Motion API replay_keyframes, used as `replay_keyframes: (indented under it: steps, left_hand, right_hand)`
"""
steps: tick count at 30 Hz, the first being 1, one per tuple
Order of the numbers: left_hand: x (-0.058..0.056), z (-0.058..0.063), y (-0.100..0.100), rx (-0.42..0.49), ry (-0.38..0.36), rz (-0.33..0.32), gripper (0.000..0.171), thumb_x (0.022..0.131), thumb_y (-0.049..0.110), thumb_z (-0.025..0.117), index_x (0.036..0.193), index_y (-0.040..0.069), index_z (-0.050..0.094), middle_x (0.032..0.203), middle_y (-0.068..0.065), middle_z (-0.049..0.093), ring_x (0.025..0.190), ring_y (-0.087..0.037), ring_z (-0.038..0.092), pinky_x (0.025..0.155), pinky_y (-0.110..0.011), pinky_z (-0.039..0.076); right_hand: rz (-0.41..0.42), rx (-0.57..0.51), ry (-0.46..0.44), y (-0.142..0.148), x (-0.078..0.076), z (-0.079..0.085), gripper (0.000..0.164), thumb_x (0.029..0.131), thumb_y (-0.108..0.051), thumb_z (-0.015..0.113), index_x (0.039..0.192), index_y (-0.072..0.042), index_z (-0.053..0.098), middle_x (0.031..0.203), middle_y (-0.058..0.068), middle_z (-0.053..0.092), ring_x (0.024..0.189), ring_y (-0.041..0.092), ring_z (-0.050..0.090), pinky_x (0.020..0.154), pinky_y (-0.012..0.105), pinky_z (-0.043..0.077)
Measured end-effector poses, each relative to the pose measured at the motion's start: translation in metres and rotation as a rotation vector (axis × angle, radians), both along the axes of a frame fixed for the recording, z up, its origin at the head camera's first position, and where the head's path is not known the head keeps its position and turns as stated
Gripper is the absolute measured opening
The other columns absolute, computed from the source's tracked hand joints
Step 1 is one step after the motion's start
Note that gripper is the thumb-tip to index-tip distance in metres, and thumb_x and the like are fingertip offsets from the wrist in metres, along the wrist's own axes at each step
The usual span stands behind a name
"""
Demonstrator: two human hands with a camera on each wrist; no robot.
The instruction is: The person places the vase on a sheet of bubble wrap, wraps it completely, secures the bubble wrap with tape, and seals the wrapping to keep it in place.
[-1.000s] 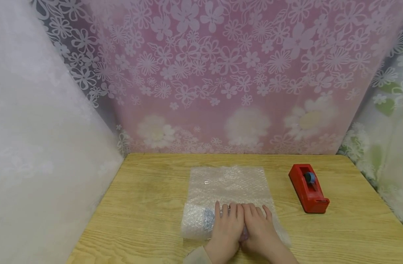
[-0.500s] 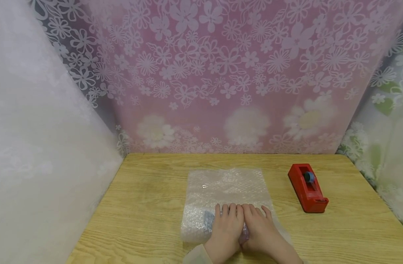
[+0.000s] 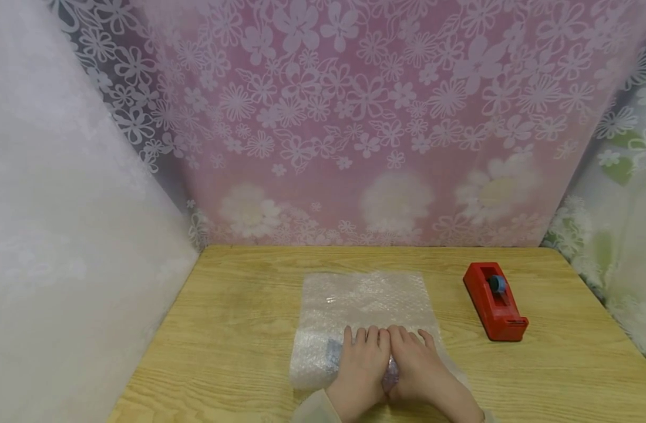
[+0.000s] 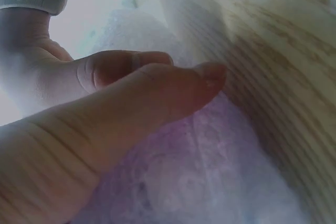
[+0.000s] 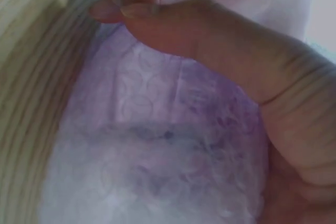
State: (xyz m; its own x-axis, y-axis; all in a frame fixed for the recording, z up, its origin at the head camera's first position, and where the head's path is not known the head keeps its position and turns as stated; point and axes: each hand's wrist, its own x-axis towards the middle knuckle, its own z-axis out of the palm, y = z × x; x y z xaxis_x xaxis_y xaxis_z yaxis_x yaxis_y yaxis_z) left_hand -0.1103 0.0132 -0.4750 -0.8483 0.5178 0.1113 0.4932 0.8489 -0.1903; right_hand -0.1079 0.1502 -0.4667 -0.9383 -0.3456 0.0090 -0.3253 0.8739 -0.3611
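Note:
A sheet of clear bubble wrap [image 3: 365, 296] lies on the table, its near end rolled round a bluish and purple object [image 3: 333, 353] whose kind is blurred by the layers. My left hand [image 3: 361, 365] and right hand [image 3: 415, 365] grip the bubble-wrapped roll side by side, fingers over its top. In the left wrist view the left thumb [image 4: 173, 95] lies along the near side of the purple-tinted wrap [image 4: 184, 166]. The right wrist view shows the right thumb [image 5: 178, 27] against the same wrap [image 5: 152, 93], its tip close to the left thumb.
A red tape dispenser [image 3: 494, 302] with a blue roll of tape stands to the right on the wood-grain table [image 3: 238, 329]. Flowered pink curtain [image 3: 355, 117] hangs behind the table, with pale cloth on both sides.
Both hands keep their hold on the roll and hardly move. The far edge of the bubble wrap has come slightly nearer.

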Motion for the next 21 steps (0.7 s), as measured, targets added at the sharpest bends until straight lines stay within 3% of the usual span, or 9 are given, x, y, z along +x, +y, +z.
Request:
replay_keyframes:
  steps: [6, 14, 21]
  left_hand:
    - [0.0, 0.004, -0.002, 0.015, -0.059, -0.003, 0.089, 0.05, 0.064, 0.088, 0.118, 0.019, 0.052, 0.099, 0.003, 0.056, 0.094, -0.017, 0.058, 0.093, -0.045, 0.043]
    - [0.001, 0.011, 0.0, 0.037, -0.204, 0.011, 0.094, 0.044, 0.064, 0.091, 0.119, 0.022, 0.052, 0.097, 0.004, 0.056, 0.092, -0.016, 0.057, 0.089, -0.043, 0.044]
    - [0.003, 0.014, 0.002, 0.029, -0.199, 0.009, 0.094, 0.042, 0.062, 0.093, 0.117, 0.022, 0.053, 0.098, 0.003, 0.056, 0.093, -0.017, 0.058, 0.09, -0.045, 0.046]
  right_hand:
    - [0.045, -0.02, -0.062, 0.001, -0.002, 0.005, 0.084, 0.044, -0.034, 0.094, 0.114, -0.01, 0.054, 0.105, 0.0, 0.057, 0.105, 0.025, 0.056, 0.097, 0.071, 0.028]
    - [0.097, -0.04, -0.109, 0.005, -0.002, 0.009, 0.081, 0.04, -0.037, 0.095, 0.106, -0.013, 0.054, 0.096, -0.006, 0.054, 0.094, 0.02, 0.058, 0.091, 0.071, 0.032]
    - [0.088, -0.049, -0.143, 0.009, 0.0, 0.008, 0.085, 0.04, -0.039, 0.095, 0.11, -0.013, 0.054, 0.102, -0.004, 0.057, 0.098, 0.023, 0.059, 0.094, 0.073, 0.028]
